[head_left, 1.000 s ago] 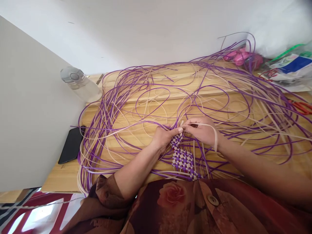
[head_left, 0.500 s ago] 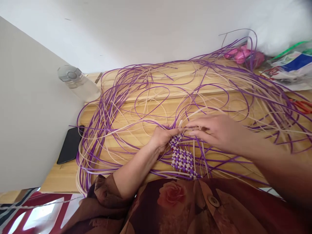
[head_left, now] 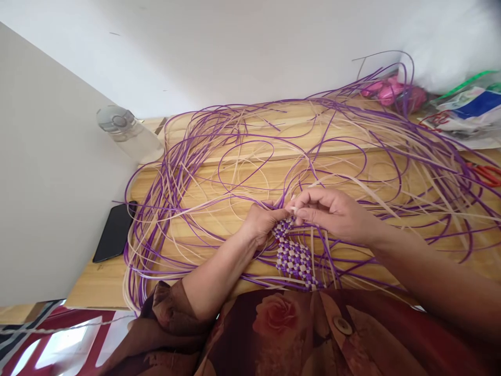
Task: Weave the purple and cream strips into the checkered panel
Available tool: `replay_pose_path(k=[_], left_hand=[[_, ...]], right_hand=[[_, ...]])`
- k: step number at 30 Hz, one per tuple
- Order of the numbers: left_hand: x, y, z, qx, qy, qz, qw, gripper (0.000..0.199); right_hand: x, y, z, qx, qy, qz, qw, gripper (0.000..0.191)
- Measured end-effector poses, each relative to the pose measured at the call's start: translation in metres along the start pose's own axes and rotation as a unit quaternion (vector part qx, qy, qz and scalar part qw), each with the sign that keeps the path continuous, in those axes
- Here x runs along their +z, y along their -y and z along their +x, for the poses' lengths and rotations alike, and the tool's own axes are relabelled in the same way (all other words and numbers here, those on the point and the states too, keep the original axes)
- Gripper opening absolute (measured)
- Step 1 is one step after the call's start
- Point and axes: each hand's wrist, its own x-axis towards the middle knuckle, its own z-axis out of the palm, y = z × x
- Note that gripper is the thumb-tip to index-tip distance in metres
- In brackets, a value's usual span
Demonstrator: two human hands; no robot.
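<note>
A purple and cream woven piece (head_left: pixel 294 258) with a checkered knot pattern lies close to my body, its long loose strands running out both ways. My left hand (head_left: pixel 260 222) grips the upper end of this weave, thumb on top and pointing right. Against that thumb tip, my right hand (head_left: pixel 329 211) pinches a cream strand (head_left: pixel 294 209) between thumb and forefinger. The left fingers are partly hidden behind the weave.
Bundles of purple and cream strands (head_left: pixel 176 162) loop over the wooden table (head_left: pixel 213 180). A clear bottle (head_left: pixel 131 138) and a black phone (head_left: pixel 114 232) are at the left. Orange-handled scissors (head_left: pixel 487 172), pink bundles (head_left: pixel 387 91) and plastic bags (head_left: pixel 469 112) lie at the right.
My right hand has moved left to the left thumb and closed its fingertips on the cream strand there. My left hand keeps its hold on the weave.
</note>
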Motion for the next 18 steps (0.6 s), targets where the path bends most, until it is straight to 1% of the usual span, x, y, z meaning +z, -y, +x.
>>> replay_pose_path(k=[3, 5, 9, 12, 15, 17, 18], left_hand=[[0.001, -0.001, 0.000, 0.002, 0.001, 0.009, 1.000, 0.036], [0.001, 0.000, 0.000, 0.003, 0.000, 0.009, 1.000, 0.040], [0.000, 0.002, 0.002, 0.006, 0.000, 0.015, 1.000, 0.044], [-0.001, 0.003, 0.003, 0.007, -0.008, 0.024, 1.000, 0.044], [-0.001, 0.003, 0.004, 0.008, -0.012, 0.029, 0.999, 0.041], [-0.001, 0.003, 0.004, 0.010, -0.010, 0.029, 0.999, 0.038], [-0.001, 0.003, 0.004, 0.011, -0.008, 0.027, 1.000, 0.037]], right_hand=[[-0.003, -0.017, 0.010, 0.065, -0.060, 0.050, 0.995, 0.022], [-0.006, -0.025, 0.014, 0.101, -0.078, 0.054, 0.990, 0.027], [-0.010, -0.030, 0.018, 0.144, -0.056, 0.043, 0.987, 0.040], [-0.012, -0.028, 0.021, 0.171, -0.045, 0.025, 0.984, 0.043], [-0.013, -0.025, 0.021, 0.173, -0.031, -0.004, 0.984, 0.040], [-0.010, -0.022, 0.020, 0.144, -0.024, -0.025, 0.989, 0.033], [-0.007, -0.020, 0.019, 0.123, -0.028, -0.052, 0.991, 0.029]])
